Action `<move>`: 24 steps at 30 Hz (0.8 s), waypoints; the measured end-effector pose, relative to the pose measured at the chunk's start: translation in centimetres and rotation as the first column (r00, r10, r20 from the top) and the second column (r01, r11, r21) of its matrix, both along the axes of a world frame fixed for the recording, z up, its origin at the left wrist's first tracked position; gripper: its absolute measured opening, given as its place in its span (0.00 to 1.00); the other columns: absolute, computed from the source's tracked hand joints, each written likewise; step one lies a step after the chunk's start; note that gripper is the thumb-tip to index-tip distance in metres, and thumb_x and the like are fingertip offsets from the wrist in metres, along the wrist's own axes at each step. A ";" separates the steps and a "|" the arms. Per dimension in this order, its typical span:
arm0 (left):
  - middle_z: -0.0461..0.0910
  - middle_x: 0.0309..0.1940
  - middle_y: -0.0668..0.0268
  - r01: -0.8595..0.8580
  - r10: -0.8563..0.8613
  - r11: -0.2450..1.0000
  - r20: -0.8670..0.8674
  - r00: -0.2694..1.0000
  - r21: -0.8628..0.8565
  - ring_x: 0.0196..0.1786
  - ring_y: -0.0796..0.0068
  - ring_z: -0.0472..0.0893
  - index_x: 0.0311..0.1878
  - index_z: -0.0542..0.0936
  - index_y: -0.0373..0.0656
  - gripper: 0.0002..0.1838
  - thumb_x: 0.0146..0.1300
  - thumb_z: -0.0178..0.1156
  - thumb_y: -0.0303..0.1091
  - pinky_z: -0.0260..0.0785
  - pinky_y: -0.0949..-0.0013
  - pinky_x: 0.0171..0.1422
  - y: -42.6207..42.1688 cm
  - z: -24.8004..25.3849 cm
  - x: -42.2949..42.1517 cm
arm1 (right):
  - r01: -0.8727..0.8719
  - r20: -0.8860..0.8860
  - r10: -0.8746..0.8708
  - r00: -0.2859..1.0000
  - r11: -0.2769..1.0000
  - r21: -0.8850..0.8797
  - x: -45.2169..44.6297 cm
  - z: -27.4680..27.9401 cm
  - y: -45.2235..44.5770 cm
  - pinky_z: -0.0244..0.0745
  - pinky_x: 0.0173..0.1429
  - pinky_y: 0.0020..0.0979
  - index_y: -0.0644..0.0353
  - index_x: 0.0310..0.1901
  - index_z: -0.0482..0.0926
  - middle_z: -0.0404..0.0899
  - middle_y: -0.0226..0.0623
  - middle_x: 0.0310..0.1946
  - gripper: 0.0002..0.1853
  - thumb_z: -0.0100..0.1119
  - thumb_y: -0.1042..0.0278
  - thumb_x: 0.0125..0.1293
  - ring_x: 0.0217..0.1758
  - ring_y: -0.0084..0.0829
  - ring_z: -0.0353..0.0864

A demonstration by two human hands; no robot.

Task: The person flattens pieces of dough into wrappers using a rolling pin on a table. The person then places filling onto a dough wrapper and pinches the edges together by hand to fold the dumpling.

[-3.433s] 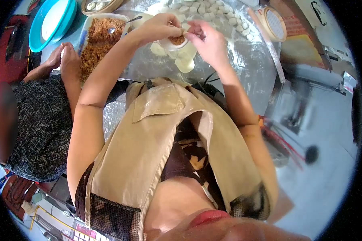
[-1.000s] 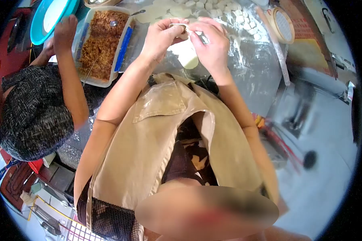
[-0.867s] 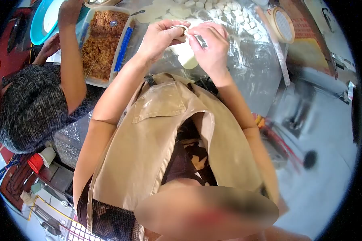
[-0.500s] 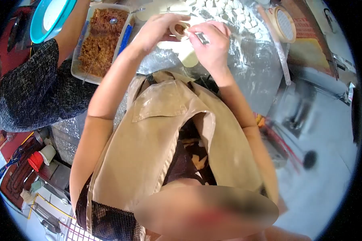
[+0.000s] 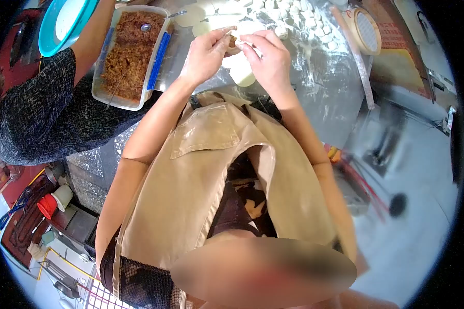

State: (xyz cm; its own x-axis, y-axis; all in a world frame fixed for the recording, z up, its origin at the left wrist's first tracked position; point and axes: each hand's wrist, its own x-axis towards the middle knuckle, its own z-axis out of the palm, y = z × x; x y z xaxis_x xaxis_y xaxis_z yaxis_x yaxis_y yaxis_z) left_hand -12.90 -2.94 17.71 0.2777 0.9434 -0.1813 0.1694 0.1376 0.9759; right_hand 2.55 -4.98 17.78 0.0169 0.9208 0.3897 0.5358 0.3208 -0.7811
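A small bun (image 5: pixel 232 43), a dough wrapper around brown filling, sits between my two hands. My left hand (image 5: pixel 206 55) is curled around its left side. On the other side, the fingertips of my right hand (image 5: pixel 268 57) pinch the dough's edge. Some filling shows through the top; my fingers hide much of the dough. Just below lies a flat dough round (image 5: pixel 241 73) on the floured metal table (image 5: pixel 322 98). More flat rounds (image 5: pixel 191 14) lie beyond my left hand. Several small dough pieces (image 5: pixel 314 21) are scattered at the far side.
A clear tub (image 5: pixel 96 85) of brown filling (image 5: pixel 126 64) with a spoon (image 5: pixel 146 27) stands left of my left arm. A rolling pin (image 5: pixel 360 67) lies at right, near a round container (image 5: pixel 366 31). Another person's arm (image 5: pixel 95 38) is beside a teal bowl (image 5: pixel 47 38) at upper left.
My left hand and forearm have shifted slightly right and toward me. The wrapper's opening looks smaller, its edge gathered more closely around the filling. My right hand has moved slightly left.
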 end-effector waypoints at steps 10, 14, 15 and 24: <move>0.79 0.29 0.50 0.344 -0.160 0.895 -0.517 0.841 0.283 0.31 0.68 0.81 0.54 0.73 0.37 0.18 0.61 0.46 0.26 0.73 0.68 0.38 2.1 2.2 -0.8 | -0.114 0.201 0.069 0.977 0.968 0.223 0.4 -0.1 1.2 0.70 0.41 0.34 0.61 0.33 0.77 0.73 0.35 0.29 0.10 0.64 0.77 0.46 0.34 0.36 0.73; 0.78 0.29 0.48 0.376 -0.150 0.861 -0.534 0.832 0.343 0.32 0.60 0.81 0.55 0.71 0.37 0.19 0.61 0.45 0.27 0.71 0.63 0.39 2.5 2.8 -0.7 | -0.231 0.328 0.122 0.937 0.919 0.318 1.0 0.3 1.3 0.70 0.43 0.33 0.61 0.32 0.76 0.73 0.35 0.30 0.10 0.64 0.77 0.46 0.35 0.36 0.73; 0.78 0.30 0.47 0.411 -0.152 0.842 -0.578 0.802 0.349 0.32 0.57 0.80 0.57 0.70 0.37 0.20 0.61 0.44 0.27 0.71 0.61 0.40 2.6 3.1 -0.7 | -0.231 0.328 0.122 0.937 0.920 0.318 0.9 0.5 1.3 0.70 0.43 0.33 0.61 0.32 0.76 0.73 0.35 0.30 0.10 0.64 0.77 0.46 0.35 0.36 0.73; 0.79 0.43 0.55 0.412 -0.411 0.910 -0.211 0.887 -0.041 0.38 0.61 0.80 0.61 0.66 0.39 0.24 0.64 0.42 0.38 0.73 0.66 0.39 4.3 5.9 -1.7 | -0.216 0.333 0.079 0.940 0.892 0.397 1.2 1.0 1.2 0.71 0.38 0.29 0.61 0.29 0.78 0.76 0.34 0.27 0.06 0.63 0.77 0.47 0.33 0.32 0.74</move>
